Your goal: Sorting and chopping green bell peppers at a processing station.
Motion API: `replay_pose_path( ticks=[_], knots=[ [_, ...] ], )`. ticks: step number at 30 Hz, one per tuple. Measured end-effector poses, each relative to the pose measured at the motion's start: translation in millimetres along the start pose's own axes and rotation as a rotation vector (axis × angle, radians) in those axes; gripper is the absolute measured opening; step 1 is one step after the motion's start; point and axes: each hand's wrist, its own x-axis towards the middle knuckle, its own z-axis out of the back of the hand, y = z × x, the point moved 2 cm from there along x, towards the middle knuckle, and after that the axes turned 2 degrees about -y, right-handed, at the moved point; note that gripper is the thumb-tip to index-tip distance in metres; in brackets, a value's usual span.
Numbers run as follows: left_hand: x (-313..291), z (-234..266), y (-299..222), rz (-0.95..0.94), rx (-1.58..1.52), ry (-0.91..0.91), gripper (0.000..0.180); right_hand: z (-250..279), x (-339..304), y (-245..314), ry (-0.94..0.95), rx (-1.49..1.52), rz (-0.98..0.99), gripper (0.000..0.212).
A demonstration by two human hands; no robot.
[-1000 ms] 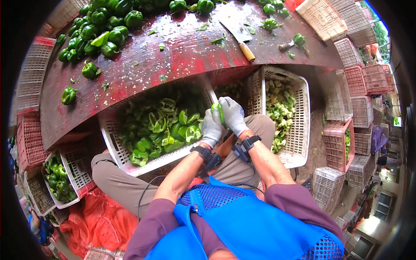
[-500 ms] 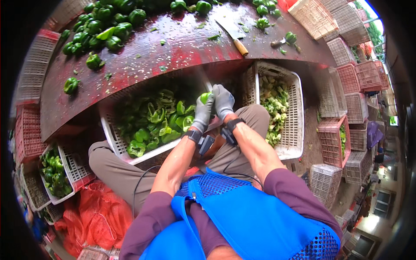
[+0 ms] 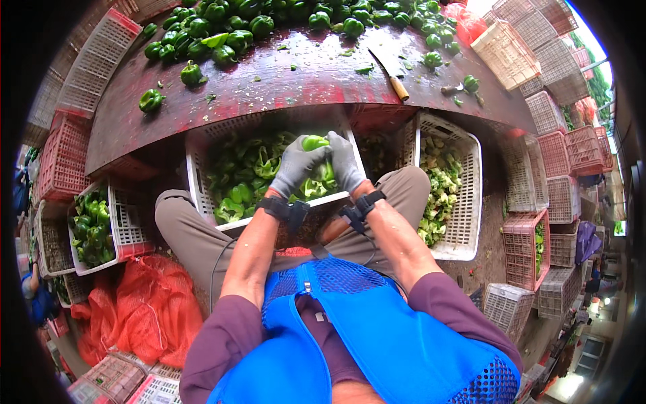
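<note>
We sit before a long red worktable (image 3: 289,81), wet and littered with scraps, its far side heaped with whole green peppers (image 3: 222,27). Stacks of empty pink and white crates (image 3: 538,47) ring the right side. Under the table's near edge, between our knees, stands a white plastic basket (image 3: 195,161) filled with opened pepper pieces. To its right a second white basket (image 3: 471,195) holds paler cores and trimmings, and to our left a smaller white basket (image 3: 124,229) carries more green peppers. A red mesh sack (image 3: 148,310) lies crumpled by our left hip. On the table, a knife with a wooden handle (image 3: 391,70) lies apart from the pile. Our gloved left hand (image 3: 294,165) and gloved right hand (image 3: 344,161) meet above the middle basket, fingers curled and clamped together around a single green pepper (image 3: 314,143), which peeks out just above the fingertips.
</note>
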Motion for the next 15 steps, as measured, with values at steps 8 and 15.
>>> replay_pose_path(
  ticks=[8, 15],
  knots=[
    [37, 28, 45, 0.198, -0.609, -0.056, 0.042, 6, 24, -5, 0.455, 1.148, -0.425, 0.032],
    [3, -5, 16, 0.400, -0.220, 0.006, 0.068, 15, 23, 38, -0.115, 0.371, 0.171, 0.037]
  ],
)
